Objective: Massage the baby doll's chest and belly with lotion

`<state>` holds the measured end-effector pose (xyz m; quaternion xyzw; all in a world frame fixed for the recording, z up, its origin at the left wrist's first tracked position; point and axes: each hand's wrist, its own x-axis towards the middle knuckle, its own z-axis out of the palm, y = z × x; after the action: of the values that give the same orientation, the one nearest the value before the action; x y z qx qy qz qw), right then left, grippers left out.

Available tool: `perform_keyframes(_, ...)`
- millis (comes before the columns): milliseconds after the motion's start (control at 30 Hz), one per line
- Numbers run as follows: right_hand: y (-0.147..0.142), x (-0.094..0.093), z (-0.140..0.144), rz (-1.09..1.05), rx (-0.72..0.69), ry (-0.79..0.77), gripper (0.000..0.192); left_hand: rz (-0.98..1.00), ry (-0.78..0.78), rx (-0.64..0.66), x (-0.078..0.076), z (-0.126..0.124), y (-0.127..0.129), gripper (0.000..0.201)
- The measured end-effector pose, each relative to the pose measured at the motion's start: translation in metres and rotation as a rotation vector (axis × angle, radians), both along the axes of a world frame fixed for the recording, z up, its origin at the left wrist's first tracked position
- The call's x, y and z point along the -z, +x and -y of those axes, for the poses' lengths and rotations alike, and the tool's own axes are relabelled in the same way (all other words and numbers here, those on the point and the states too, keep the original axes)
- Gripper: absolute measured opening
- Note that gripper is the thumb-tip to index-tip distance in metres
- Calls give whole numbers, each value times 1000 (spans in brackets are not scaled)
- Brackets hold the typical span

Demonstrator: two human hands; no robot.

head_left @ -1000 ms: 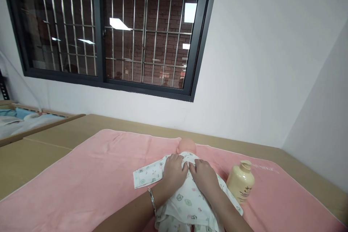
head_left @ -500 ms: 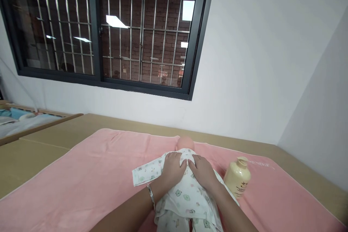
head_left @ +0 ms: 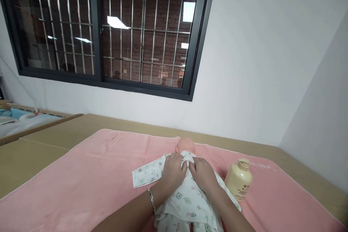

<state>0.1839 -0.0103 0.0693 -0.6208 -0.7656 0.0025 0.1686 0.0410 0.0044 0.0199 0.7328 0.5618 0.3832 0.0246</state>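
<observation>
A baby doll [head_left: 187, 195] in white printed clothes lies stretched out with its bald head pointing away from me and no facial features showing. My left hand [head_left: 174, 169] rests flat on the left side of its upper body, a silver bangle at the wrist. On the other side lies my right hand [head_left: 204, 174], palm down, fingers stretched over the cloth. The two thumbs point inward and nearly meet at the middle, just below the doll's neck. One empty-looking sleeve end spreads out to the left; the right sleeve is partly hidden under my forearm.
A pale yellow pump bottle [head_left: 239, 179] stands close to my right forearm. Beneath everything is a pink blanket [head_left: 89, 174] on a tan padded surface [head_left: 40, 163]. A white wall and a barred window [head_left: 144, 36] rise behind; a wooden-edged crib [head_left: 32, 123] is at far left.
Both hands stay flat on the doll's upper body, having slid very slightly toward me. The view has shifted a little.
</observation>
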Motion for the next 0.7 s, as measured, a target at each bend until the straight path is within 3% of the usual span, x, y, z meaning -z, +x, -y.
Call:
perform_keyframes(100,-4,4,-1,43,39,45,38,32,-3,7,2,-2,-1,30)
perform_keyframes(300,3,2,-6,-67,-70,-11,39,121,-5,41,3,-5,-2,36)
perform_keyframes(500,-6,3,2,34,144,56,37,98,27,-72,5,0,0,28)
perform_keyframes(700,4,6,-8,-70,-70,47,34,99,20,59,2,-4,-2,37)
